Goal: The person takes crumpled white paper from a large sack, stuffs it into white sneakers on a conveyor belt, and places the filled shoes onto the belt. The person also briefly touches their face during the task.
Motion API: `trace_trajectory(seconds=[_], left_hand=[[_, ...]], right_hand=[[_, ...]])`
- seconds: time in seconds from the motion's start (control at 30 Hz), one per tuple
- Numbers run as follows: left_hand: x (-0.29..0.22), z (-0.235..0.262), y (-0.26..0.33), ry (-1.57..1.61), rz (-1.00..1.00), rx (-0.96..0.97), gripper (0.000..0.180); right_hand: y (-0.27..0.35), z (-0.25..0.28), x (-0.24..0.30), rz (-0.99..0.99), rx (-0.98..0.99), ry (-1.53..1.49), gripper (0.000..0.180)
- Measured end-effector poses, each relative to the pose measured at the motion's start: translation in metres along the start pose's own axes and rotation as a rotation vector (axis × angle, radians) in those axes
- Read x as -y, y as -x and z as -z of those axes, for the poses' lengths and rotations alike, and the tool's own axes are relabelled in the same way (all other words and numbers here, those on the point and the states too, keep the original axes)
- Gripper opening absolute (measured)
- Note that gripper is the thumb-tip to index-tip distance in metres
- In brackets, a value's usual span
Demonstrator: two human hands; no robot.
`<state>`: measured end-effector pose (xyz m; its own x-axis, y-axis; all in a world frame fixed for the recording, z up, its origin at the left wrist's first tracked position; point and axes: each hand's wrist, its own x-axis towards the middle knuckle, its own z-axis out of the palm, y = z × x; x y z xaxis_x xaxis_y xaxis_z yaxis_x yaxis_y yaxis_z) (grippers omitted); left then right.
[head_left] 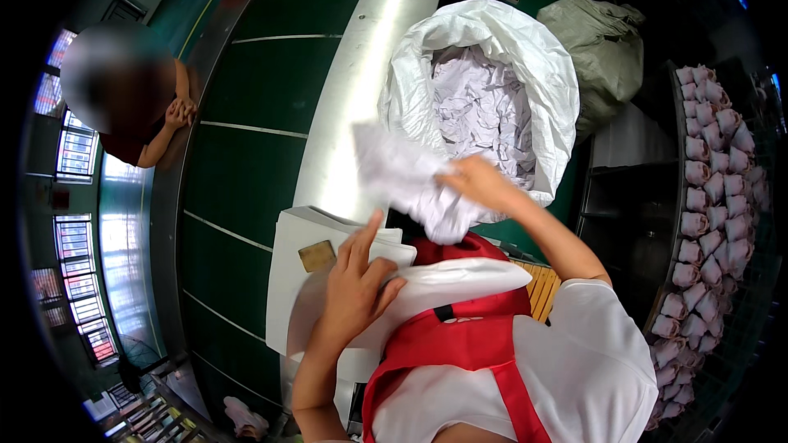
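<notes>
At frame centre, the right hand (480, 183) pinches a crumpled white cloth piece (406, 176) just outside the large white woven sack (542, 82), its length trailing toward upper left. The left hand (357, 283), fingers loosely spread, presses a flat white folding board (295, 279) just below.

The person is wearing a white short-sleeved shirt (607, 361) under a red apron (460, 344) with 2 red straps and a small black tab at its top edge, both forearms showing bare below the sleeves.
</notes>
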<state>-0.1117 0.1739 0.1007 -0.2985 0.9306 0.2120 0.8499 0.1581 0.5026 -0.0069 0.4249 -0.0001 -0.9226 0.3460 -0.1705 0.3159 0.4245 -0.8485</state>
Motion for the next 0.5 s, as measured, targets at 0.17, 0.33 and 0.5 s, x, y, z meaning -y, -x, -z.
trace_trajectory(seconds=[0.17,0.33,0.5], left_hand=[[0.006,0.0,-0.017,-0.137,-0.069,0.067,0.019],[0.013,0.014,0.009,0.165,0.342,0.024,0.02],[0.012,0.041,0.029,-0.016,0.489,-0.074,0.016]], right_hand=[[0.021,-0.015,0.072,0.212,0.506,-0.285,0.023],[0.01,-0.006,0.039,0.366,0.587,-0.211,0.026],[-0.101,0.032,-0.102,-0.087,-0.037,0.11,0.029]])
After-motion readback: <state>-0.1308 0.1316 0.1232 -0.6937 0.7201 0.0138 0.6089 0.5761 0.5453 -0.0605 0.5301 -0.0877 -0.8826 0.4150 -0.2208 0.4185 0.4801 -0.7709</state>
